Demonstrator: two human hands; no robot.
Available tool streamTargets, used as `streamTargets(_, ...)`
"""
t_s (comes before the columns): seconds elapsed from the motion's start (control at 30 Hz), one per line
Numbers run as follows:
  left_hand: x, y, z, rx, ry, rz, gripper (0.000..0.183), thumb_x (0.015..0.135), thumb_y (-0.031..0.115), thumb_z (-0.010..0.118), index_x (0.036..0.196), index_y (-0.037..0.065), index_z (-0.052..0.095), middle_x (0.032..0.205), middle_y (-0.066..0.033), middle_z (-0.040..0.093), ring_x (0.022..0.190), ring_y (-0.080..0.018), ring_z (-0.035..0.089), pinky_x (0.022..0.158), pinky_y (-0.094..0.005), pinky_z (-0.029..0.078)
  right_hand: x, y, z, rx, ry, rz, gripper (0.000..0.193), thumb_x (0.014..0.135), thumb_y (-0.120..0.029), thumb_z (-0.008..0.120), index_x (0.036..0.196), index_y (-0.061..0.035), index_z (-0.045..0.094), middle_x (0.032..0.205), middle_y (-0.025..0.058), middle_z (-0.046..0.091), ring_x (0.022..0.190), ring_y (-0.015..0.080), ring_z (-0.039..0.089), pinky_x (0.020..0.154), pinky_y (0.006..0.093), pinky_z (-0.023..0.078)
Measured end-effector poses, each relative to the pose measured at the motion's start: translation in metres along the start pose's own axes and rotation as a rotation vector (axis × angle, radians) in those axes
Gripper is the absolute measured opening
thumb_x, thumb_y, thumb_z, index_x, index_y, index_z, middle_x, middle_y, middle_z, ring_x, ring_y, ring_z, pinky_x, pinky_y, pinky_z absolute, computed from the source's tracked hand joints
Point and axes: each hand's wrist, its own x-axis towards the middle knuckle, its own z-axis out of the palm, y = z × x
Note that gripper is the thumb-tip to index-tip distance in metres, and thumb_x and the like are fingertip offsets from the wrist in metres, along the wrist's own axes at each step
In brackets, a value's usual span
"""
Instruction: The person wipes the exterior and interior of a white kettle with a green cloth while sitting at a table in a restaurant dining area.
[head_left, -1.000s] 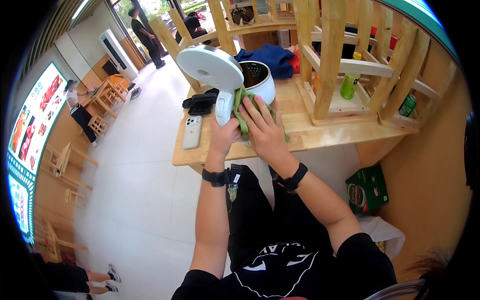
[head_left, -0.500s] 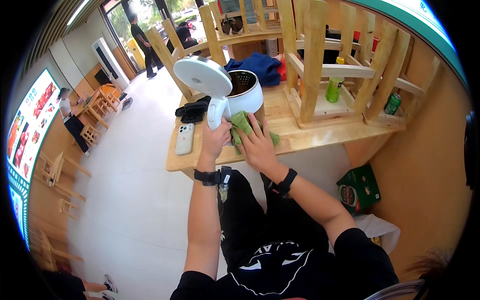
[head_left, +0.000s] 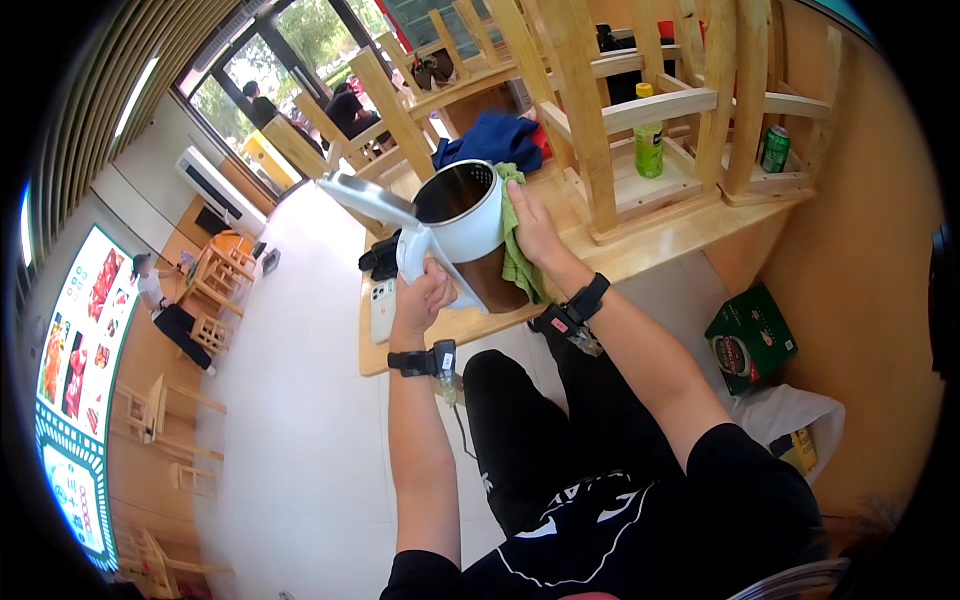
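Observation:
My left hand (head_left: 425, 295) is wrapped round the handle of a white electric kettle (head_left: 470, 245). The kettle's lid (head_left: 370, 200) stands open toward the left, and the dark inside shows from above. Against the kettle's right side my right hand (head_left: 532, 228) presses a green cloth (head_left: 512, 250), its fingers partly hidden behind the cloth. The kettle is held over the near edge of the wooden table (head_left: 620, 265), with a brownish lower body showing. Just left of it, a white phone (head_left: 383, 310) and a black object (head_left: 380, 258) lie on the table.
Upturned wooden stools (head_left: 590, 130) stand on the table, with a green bottle (head_left: 648, 145) and a green can (head_left: 775, 150) among their legs. Dark blue fabric (head_left: 490, 142) lies behind the kettle. A green box (head_left: 752, 338) and a white bag (head_left: 790, 420) are on the floor at right.
The green cloth and my right hand have moved from the kettle's lower front up to its right side. The kettle now appears turned, its lid seen more edge-on.

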Motion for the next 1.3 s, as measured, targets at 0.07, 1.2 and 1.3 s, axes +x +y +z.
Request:
streamTargets(0.07, 0.001, 0.004, -0.005, 0.011, -0.048, -0.039, 0.03, 0.088, 0.012, 0.058, 0.065, 0.014, 0.04, 0.044, 0.0033, 0.037, 0.036, -0.0089, 0.032, 0.046, -0.0276, 0.03, 0.001, -0.002, -0.003, 0.172, -0.028, 0.089, 0.052, 0.11, -0.041, 0.04, 0.125, 0.0049, 0.06, 0.119, 0.0271, 0.064, 0.12, 0.0387, 0.056, 0.108, 0.0376, 0.037)
streamTargets(1.2, -0.004, 0.0, 0.012, -0.016, 0.105, 0.04, 0.018, 0.083, 0.005, 0.057, 0.069, 0.008, 0.045, 0.048, 0.001, 0.035, 0.036, -0.0103, 0.03, 0.042, -0.0282, 0.029, -0.056, -0.009, 0.024, -0.355, 0.205, -0.177, 0.05, 0.107, -0.034, 0.041, 0.134, 0.0067, 0.048, 0.132, 0.0311, 0.054, 0.124, 0.0493, 0.048, 0.109, 0.0507, 0.035)
streamTargets(1.3, -0.005, 0.003, 0.011, 0.047, 0.074, 0.038, 0.019, 0.088, 0.01, 0.055, 0.071, 0.01, 0.046, 0.046, 0.0024, 0.034, 0.034, -0.0094, 0.029, 0.041, -0.0264, 0.027, -0.081, -0.015, 0.036, -0.621, 0.142, -0.333, 0.06, 0.102, -0.035, 0.049, 0.136, 0.0138, 0.04, 0.14, 0.0384, 0.04, 0.133, 0.0563, 0.034, 0.117, 0.0625, 0.018)
